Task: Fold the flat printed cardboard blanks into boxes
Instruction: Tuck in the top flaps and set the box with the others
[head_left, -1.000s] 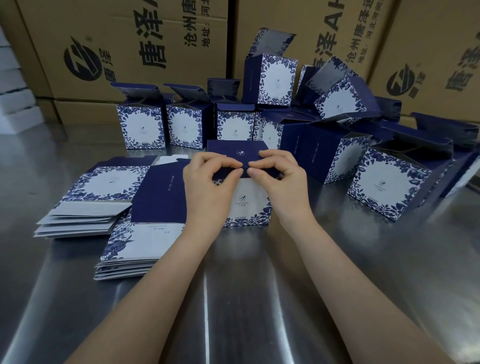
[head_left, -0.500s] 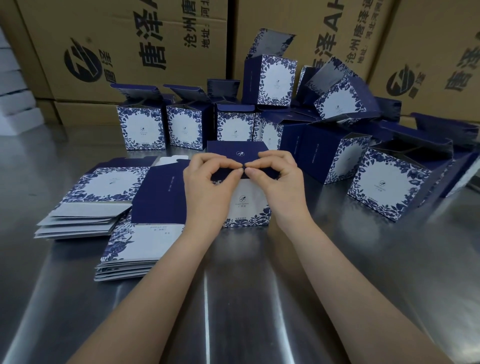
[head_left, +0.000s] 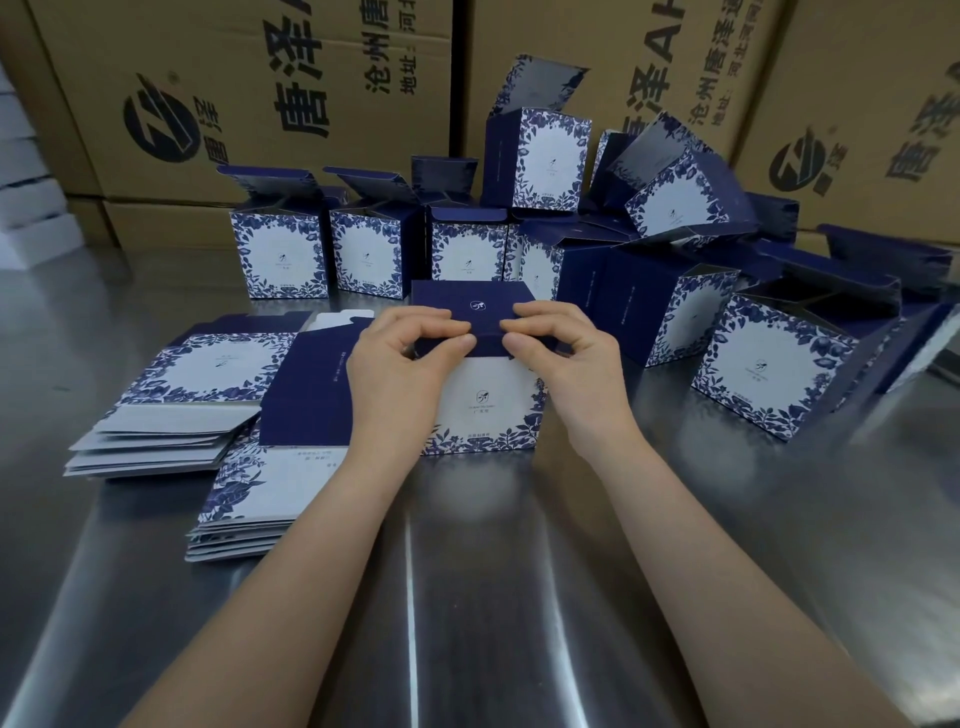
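Two pinches close one box (head_left: 488, 410) on the bench (head_left: 467, 597).
Left grip (head_left: 405, 364) and right grip (head_left: 566, 364) each pinch the dark lid (head_left: 475, 312) at its front edge, side by side, equally near; the lid lies flat, wide left to right, with finished boxes (head_left: 280, 254) behind.

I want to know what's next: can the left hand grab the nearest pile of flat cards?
Probably: the pile lies uncovered beside the left hand, though its fingers are busy pinching the box.
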